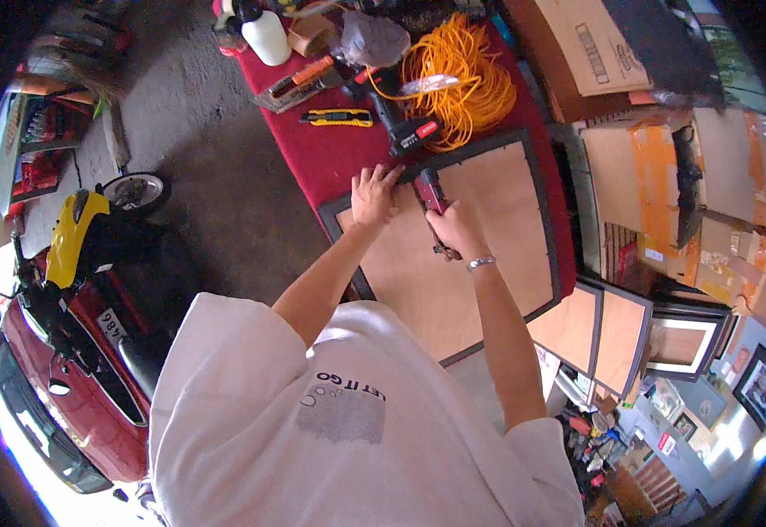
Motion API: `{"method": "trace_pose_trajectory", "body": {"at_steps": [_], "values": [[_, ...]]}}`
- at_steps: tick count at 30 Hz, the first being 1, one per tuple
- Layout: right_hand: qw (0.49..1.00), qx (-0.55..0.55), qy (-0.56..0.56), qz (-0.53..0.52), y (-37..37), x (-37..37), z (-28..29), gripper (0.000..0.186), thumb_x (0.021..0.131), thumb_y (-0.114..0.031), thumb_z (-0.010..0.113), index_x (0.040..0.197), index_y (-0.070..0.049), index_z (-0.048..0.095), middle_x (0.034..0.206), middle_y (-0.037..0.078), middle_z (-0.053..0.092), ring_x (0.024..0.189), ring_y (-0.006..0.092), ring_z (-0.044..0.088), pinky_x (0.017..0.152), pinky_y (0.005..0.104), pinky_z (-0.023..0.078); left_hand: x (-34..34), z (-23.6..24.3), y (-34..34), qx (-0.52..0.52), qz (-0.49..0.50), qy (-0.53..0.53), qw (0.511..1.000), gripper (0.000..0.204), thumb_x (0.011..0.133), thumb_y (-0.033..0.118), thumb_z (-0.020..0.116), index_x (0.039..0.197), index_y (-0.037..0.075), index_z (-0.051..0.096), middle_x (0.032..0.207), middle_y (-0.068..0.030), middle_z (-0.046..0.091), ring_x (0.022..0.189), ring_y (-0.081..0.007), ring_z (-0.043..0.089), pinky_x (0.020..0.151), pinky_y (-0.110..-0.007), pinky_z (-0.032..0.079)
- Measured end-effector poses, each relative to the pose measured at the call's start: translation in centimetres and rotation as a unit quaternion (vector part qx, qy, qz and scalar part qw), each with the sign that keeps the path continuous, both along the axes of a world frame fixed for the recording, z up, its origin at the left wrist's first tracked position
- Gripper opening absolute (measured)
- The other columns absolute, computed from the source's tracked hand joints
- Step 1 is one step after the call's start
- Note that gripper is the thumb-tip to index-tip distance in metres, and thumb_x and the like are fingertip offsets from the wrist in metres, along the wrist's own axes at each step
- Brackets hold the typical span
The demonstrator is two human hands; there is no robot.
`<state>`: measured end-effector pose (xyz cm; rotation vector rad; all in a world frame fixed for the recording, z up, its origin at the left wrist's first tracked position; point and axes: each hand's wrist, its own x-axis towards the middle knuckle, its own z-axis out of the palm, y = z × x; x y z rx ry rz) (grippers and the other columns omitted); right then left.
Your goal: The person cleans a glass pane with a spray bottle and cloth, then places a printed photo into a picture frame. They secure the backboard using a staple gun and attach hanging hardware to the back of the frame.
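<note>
A dark picture frame (537,189) lies face down with a light brown backing board (427,290) set in it. Small dark points show along the inner edge of the frame. My left hand (372,195) rests on the frame's far left part, fingers spread and holding nothing. Wrapped in my right hand (460,230) is a dark red and black staple gun (432,191), its nose toward the frame's far side. Its tip lies near the far inner edge; whether it touches there I cannot tell. A bracelet circles my right wrist.
The frame sits on a red cloth-covered table (299,158). Beyond it lie a cordless drill (405,127), a yellow utility knife (336,118), a coil of orange cord (462,83) and a white bottle (266,37). Cardboard boxes (629,167) and more frames (620,338) stand right; a yellow motorcycle (75,237) left.
</note>
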<state>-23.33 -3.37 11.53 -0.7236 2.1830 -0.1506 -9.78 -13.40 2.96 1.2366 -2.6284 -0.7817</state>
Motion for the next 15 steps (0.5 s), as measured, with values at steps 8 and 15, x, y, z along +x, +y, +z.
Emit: {"method": "trace_pose_trajectory", "body": {"at_steps": [8,15], "values": [[0.993,-0.093,-0.072,-0.029,5.8,6.3,2.3,0.028,0.085,-0.020,0.059,0.100,0.004,0.056,0.066,0.018,0.064,0.055,0.0302,0.067,0.053,0.0420,0.053,10.2,-0.6,-1.1,0.023,0.031,0.033,0.999,0.057,0.086,0.025,0.068,0.141,0.023,0.054,0.147,-0.0054,0.047,0.130,-0.0313,0.045,0.107,-0.047,0.035],[0.991,-0.108,0.020,0.076,1.3,12.2,-3.9,0.028,0.087,-0.024,0.060,0.081,0.003,0.062,0.057,0.015,0.061,0.048,0.0253,0.066,0.042,0.0394,0.050,13.5,-2.0,-2.2,0.040,0.015,0.088,0.995,0.052,0.082,0.017,0.069,0.133,0.024,0.059,0.156,-0.0041,0.037,0.149,-0.0336,0.023,0.120,-0.055,0.017]]}}
